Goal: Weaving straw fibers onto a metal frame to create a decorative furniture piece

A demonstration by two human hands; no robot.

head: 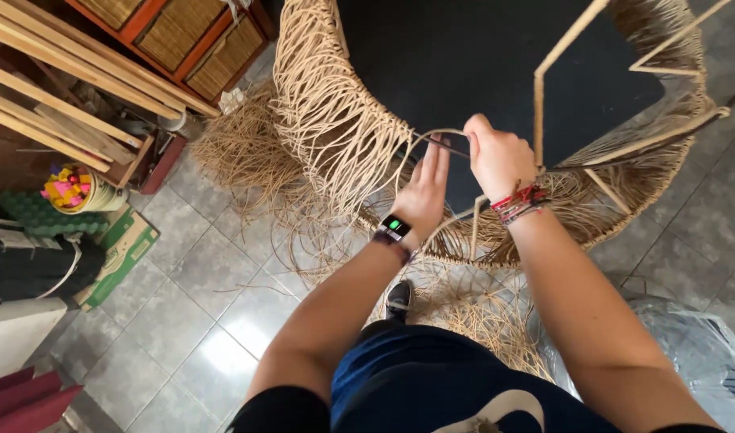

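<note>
- tan rattan strand (432,136), thin and darkish where it runs between the hands, lies almost level from left to right, its long axis crossing in front of the black opening of the big basket.
- pale woven wicker basket frame (335,128), round and half finished, lies on its side on the grey tiled floor (199,289); loose strands fan out from its left wall.
- right hand (500,156), closed into a fist, grips the right end of the strand; it sits just beside a bare upright cane rib (537,112) of the frame, red cord bracelets at the wrist.
- left hand (424,188), fingers straight and together, rests flat with the fingertips touching the strand from the near side; whether it pinches the strand i cannot tell. a dark watch sits on that wrist.
- strand loops away left from the fingertips and curves down toward the basket's near rim.
- both hands are close together; the right is slightly farther and higher, and holds the working end.
- loose pale fibre pile (464,313) lies on the floor near the person's foot.
</note>
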